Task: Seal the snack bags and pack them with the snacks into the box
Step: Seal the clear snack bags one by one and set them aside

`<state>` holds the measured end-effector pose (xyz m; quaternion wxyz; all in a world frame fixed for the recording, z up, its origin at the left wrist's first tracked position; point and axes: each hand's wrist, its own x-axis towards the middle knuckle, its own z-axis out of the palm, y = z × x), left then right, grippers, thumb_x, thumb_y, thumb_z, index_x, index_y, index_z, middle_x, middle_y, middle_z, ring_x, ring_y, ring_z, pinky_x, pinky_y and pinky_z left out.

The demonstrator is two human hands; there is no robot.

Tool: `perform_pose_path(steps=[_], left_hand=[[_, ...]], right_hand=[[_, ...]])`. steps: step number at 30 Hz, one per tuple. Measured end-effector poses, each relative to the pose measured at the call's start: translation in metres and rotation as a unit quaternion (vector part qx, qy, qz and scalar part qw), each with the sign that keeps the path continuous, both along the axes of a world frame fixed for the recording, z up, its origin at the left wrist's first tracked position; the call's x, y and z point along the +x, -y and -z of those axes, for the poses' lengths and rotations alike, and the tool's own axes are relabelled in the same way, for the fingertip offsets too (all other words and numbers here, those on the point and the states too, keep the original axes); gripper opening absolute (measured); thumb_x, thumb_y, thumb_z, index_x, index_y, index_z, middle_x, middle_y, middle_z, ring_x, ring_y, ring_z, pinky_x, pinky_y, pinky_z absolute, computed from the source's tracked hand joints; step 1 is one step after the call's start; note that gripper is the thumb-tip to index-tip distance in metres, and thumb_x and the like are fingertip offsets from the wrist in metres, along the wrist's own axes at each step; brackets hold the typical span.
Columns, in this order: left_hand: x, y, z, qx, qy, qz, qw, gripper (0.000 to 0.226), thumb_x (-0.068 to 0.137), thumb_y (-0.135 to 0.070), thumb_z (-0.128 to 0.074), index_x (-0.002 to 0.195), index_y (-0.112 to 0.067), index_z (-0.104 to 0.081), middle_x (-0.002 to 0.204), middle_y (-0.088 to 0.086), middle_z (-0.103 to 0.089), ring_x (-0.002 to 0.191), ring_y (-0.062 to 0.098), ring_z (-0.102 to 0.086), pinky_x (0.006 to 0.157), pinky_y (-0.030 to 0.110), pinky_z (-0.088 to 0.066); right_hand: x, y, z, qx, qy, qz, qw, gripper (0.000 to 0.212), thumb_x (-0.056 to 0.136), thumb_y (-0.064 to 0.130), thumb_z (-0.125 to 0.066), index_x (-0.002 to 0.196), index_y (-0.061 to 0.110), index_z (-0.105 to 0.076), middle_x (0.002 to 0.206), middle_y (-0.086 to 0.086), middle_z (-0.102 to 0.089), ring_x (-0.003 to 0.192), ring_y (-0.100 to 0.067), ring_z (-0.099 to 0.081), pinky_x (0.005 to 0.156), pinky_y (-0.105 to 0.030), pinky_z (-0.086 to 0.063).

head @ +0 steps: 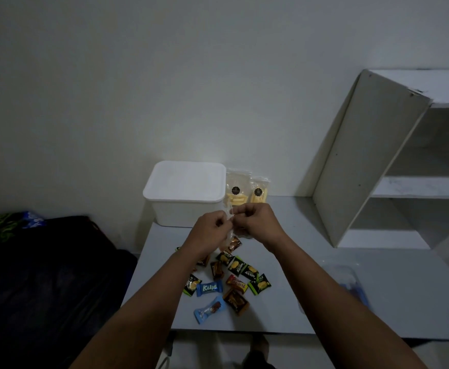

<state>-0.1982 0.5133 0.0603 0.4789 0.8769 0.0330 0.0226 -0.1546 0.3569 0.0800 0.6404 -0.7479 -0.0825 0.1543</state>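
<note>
Two hands meet above a white table (pixel 311 288), the left hand (pixel 210 229) and the right hand (pixel 258 221) each pinching the top edge of a clear snack bag (pixel 234 237) with curled fingers and holding it up just in front of a white box (pixel 184 193). The box stands at the far edge of the table with its lid on. Two more snack bags (pixel 247 189) of pale yellow sticks lean upright against the wall, just right of the box. Below the hands, wrapped snacks (pixel 231 278) in green, blue, red and brown lie scattered on the tabletop. A white shelf unit (pixel 364 161) rises to the right, and dark bedding (pixel 44 275) lies to the left.
</note>
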Motion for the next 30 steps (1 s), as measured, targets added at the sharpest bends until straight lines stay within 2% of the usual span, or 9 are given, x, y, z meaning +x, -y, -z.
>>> perform_pose_path(steps=[4, 7, 10, 13, 16, 19, 23, 28, 30], left_hand=[[-0.001, 0.002, -0.001, -0.010, 0.015, -0.011, 1.000, 0.025, 0.096, -0.019, -0.053, 0.073, -0.012, -0.054, 0.067, 0.000, -0.062, 0.055, 0.004, -0.054, 0.060, 0.028, -0.044], [0.000, 0.003, 0.003, -0.050, 0.012, -0.028, 0.998, 0.024, 0.096, -0.019, -0.054, 0.078, -0.002, -0.056, 0.070, 0.008, -0.066, 0.059, 0.008, -0.058, 0.065, 0.032, -0.048], [0.001, 0.004, 0.005, -0.064, -0.011, -0.024, 0.998, 0.028, 0.093, -0.024, -0.055, 0.066, -0.015, -0.055, 0.062, 0.000, -0.063, 0.063, 0.016, -0.060, 0.068, 0.036, -0.050], [0.000, 0.003, 0.003, -0.037, -0.008, -0.015, 0.999, 0.029, 0.091, -0.026, -0.056, 0.063, -0.021, -0.052, 0.063, -0.003, -0.064, 0.067, 0.023, -0.065, 0.067, 0.037, -0.051], [-0.002, 0.005, 0.001, -0.032, 0.002, 0.002, 0.999, 0.025, 0.093, -0.020, -0.055, 0.069, -0.013, -0.054, 0.069, 0.002, -0.067, 0.069, 0.019, -0.065, 0.070, 0.038, -0.054], [-0.006, 0.008, 0.001, -0.028, 0.000, 0.019, 0.999, 0.019, 0.091, -0.014, -0.056, 0.073, -0.007, -0.058, 0.073, 0.008, -0.069, 0.066, 0.015, -0.061, 0.069, 0.034, -0.051], [-0.007, 0.010, 0.000, -0.025, -0.004, -0.006, 1.000, 0.024, 0.091, -0.019, -0.058, 0.068, -0.013, -0.059, 0.068, 0.004, -0.067, 0.060, 0.011, -0.060, 0.065, 0.031, -0.049], [-0.001, 0.004, -0.010, -0.071, -0.012, -0.065, 0.995, 0.028, 0.086, -0.038, -0.051, 0.077, -0.013, -0.060, 0.077, 0.011, -0.070, 0.080, 0.037, -0.067, 0.079, 0.054, -0.057], [-0.001, 0.004, -0.013, -0.071, -0.012, -0.069, 0.995, 0.030, 0.083, -0.038, -0.047, 0.076, -0.011, -0.058, 0.080, 0.016, -0.068, 0.077, 0.036, -0.066, 0.081, 0.057, -0.056]], right_hand=[[0.001, 0.004, -0.001, 0.000, -0.038, -0.021, 0.999, 0.015, 0.089, -0.004, -0.070, 0.104, -0.006, -0.071, 0.086, -0.019, -0.074, 0.070, -0.019, -0.075, 0.069, -0.034, -0.065], [0.001, 0.006, -0.006, -0.007, -0.032, -0.035, 0.999, 0.017, 0.089, -0.008, -0.068, 0.104, -0.013, -0.070, 0.081, -0.022, -0.072, 0.058, -0.015, -0.071, 0.054, -0.024, -0.057], [0.000, 0.005, -0.006, 0.001, -0.012, -0.009, 1.000, 0.014, 0.089, -0.008, -0.069, 0.102, -0.012, -0.070, 0.074, -0.018, -0.069, 0.053, -0.013, -0.067, 0.052, -0.021, -0.053], [-0.001, 0.003, -0.002, 0.019, -0.022, 0.008, 1.000, 0.012, 0.088, -0.007, -0.070, 0.101, -0.007, -0.071, 0.082, -0.019, -0.073, 0.064, -0.020, -0.073, 0.059, -0.027, -0.059], [0.000, 0.004, 0.000, 0.026, -0.030, 0.016, 0.999, 0.011, 0.089, -0.003, -0.071, 0.100, -0.003, -0.073, 0.082, -0.017, -0.075, 0.068, -0.023, -0.073, 0.061, -0.030, -0.060], [0.000, 0.004, 0.000, 0.015, -0.013, 0.026, 0.999, 0.013, 0.089, -0.004, -0.071, 0.101, -0.005, -0.073, 0.076, -0.013, -0.073, 0.061, -0.016, -0.071, 0.056, -0.024, -0.056], [-0.003, 0.003, 0.000, -0.003, 0.009, 0.026, 1.000, 0.013, 0.089, -0.005, -0.069, 0.101, -0.006, -0.074, 0.078, -0.012, -0.074, 0.062, -0.013, -0.071, 0.059, -0.025, -0.057], [-0.008, 0.006, -0.003, -0.010, 0.010, -0.032, 0.999, 0.012, 0.091, -0.008, -0.065, 0.099, -0.008, -0.074, 0.072, -0.007, -0.075, 0.062, -0.012, -0.073, 0.059, -0.024, -0.057], [-0.009, 0.007, -0.005, -0.006, 0.005, -0.047, 0.999, 0.013, 0.090, -0.009, -0.064, 0.100, -0.011, -0.073, 0.069, -0.004, -0.075, 0.062, -0.012, -0.073, 0.058, -0.023, -0.057]])
